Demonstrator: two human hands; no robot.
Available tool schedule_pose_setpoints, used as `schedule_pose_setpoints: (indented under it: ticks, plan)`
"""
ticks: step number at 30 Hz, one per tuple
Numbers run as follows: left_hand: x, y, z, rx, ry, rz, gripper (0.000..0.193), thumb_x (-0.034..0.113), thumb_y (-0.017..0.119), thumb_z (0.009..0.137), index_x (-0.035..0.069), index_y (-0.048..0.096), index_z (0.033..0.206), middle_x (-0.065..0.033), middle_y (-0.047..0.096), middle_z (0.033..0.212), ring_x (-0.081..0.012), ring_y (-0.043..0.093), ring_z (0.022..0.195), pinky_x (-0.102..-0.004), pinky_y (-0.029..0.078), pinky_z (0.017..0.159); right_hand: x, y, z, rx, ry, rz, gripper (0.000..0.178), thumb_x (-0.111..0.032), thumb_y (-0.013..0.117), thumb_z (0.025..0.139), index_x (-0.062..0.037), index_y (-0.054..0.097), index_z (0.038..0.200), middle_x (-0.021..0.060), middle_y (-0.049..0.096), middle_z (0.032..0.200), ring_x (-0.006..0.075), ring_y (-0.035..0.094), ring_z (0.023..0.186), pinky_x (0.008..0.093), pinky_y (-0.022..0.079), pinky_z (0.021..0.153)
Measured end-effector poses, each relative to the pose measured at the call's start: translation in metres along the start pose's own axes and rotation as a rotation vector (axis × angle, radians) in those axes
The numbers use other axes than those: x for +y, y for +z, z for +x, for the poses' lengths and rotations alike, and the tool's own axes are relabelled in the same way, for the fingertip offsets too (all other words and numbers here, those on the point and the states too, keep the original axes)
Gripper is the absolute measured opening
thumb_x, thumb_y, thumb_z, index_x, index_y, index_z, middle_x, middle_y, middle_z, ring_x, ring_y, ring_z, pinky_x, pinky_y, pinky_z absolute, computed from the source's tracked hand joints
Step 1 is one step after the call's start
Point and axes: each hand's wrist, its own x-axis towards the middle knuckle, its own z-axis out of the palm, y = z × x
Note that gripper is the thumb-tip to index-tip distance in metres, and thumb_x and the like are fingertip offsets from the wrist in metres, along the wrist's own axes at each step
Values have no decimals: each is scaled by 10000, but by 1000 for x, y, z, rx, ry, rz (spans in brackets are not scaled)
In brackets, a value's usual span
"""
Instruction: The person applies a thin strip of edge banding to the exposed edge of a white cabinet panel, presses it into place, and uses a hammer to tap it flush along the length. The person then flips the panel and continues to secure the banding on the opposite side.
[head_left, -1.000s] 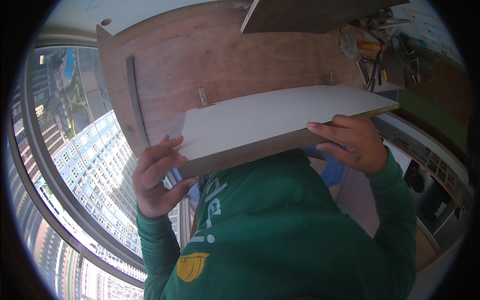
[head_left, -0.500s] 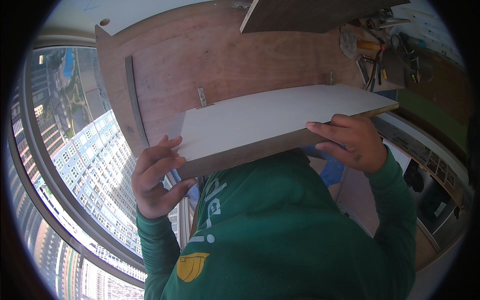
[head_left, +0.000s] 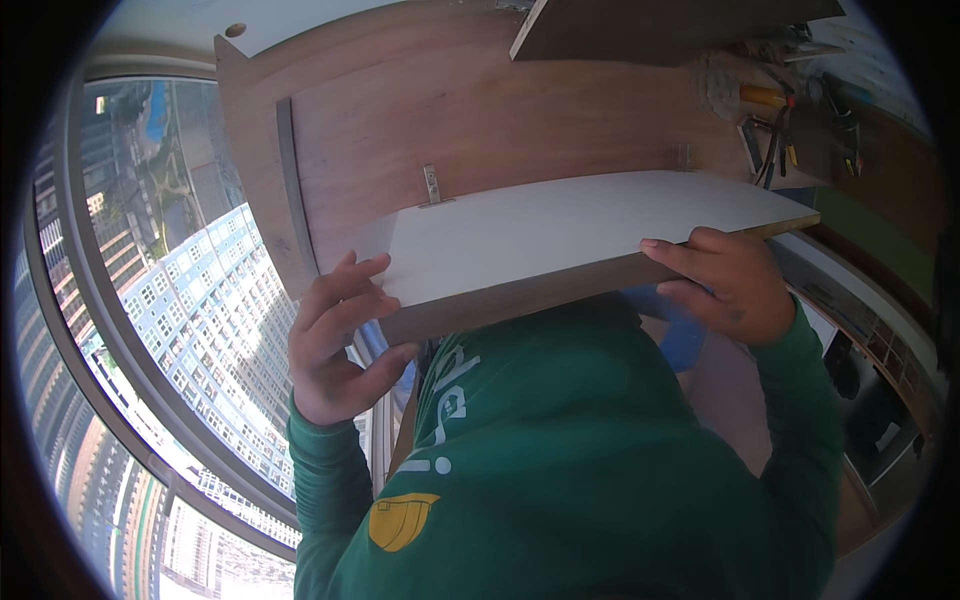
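Observation:
A white-faced cabinet door with a grey-brown front edge lies before me, across the near side of the wooden worktop. Two metal hinges stand along its far edge, one hinge at the left and a fainter hinge toward the right. My left hand grips the door's near left corner, fingers on the white face and thumb low by the front edge. At the right part of that front edge, my right hand holds the door with bent fingers; its fingertips touch the edge.
The plywood worktop spreads beyond the door, with a narrow grey strip at its left. A dark board juts in at the far side. Hand tools lie at the far right. A large window is on my left.
The whole view has shifted, so the worktop, door and hands appear slightly farther right. Both hands keep the same hold on the door.

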Motion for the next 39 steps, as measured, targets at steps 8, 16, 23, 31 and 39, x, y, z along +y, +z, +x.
schedule_pose_setpoints:
  ticks: [8, 16, 23, 31, 39]
  plan:
    - [4, -11, 14, -82, -10, 78, 540, 180, 890, 687, 44, 695, 1172, -229, 681, 1256, -407, 671, 1266, -628, 320, 1249, -4, -1, 2, 11, 13, 18, 526, -151, 828, 867, -75, 733, 1378, 103, 566, 815, 281, 574, 689, 409, 461, 640]
    - [0, -20, 11, -113, 5, -9, 514, 164, 830, 688, 41, 704, 1172, -178, 674, 1254, -407, 630, 1335, -625, 326, 1244, -1, -3, 2, 35, -10, 59, 534, -101, 824, 852, -52, 728, 1375, 125, 556, 827, 299, 565, 692, 413, 462, 652]
    - [6, -8, 11, 3, -16, -45, 492, 188, 878, 737, 21, 703, 1165, -201, 645, 1265, -398, 609, 1340, -561, 425, 1179, -1, -9, 6, 44, -6, 84, 533, -85, 827, 853, -47, 725, 1375, 145, 597, 867, 311, 594, 731, 411, 486, 687]
    - [15, 8, -6, 323, 72, 82, 385, 161, 922, 747, 25, 680, 1014, -236, 615, 1253, -459, 588, 1314, -559, 473, 1121, 1, -16, 9, 45, -25, 90, 549, -47, 824, 848, -48, 718, 1387, 164, 654, 933, 339, 647, 804, 407, 521, 746]
    - [37, 41, -11, 481, -130, 262, 226, 173, 933, 789, 29, 774, 860, -293, 539, 1574, -510, 496, 1464, -584, 400, 1194, -1, -23, 10, -21, -2, 33, 554, -30, 822, 841, -47, 718, 1385, 180, 690, 992, 353, 677, 857, 409, 538, 788]
